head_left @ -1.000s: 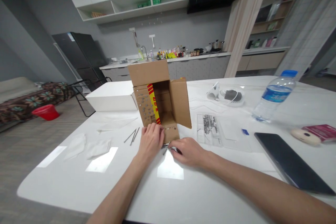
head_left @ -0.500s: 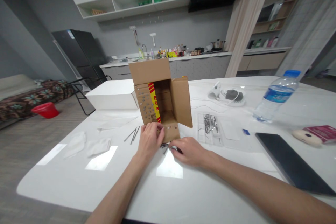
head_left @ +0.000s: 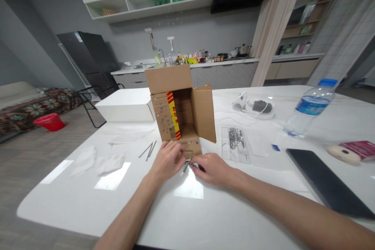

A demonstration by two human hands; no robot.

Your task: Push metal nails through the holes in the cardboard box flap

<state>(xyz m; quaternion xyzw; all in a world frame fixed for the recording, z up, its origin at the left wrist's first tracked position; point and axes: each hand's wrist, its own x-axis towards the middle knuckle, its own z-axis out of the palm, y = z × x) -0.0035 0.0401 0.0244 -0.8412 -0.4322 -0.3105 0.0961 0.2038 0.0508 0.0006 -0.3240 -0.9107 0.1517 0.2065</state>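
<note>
Left hand (head_left: 167,161) slid back from cardboard box (head_left: 181,109); both hands' fingers pinch nails (head_left: 186,165).

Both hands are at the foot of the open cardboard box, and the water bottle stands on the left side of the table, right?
Not quite. The head view shows the bottle on the table's right side. Both hands, left and right, are at the foot of the open box.

No writing can be read. The box (head_left: 178,109) just beyond the left hand (head_left: 167,160) has a yellow strip with red marks, too blurred to make out. The bottle (head_left: 309,108), far right of the right hand (head_left: 211,168), bears a blue label, also unreadable.
</note>
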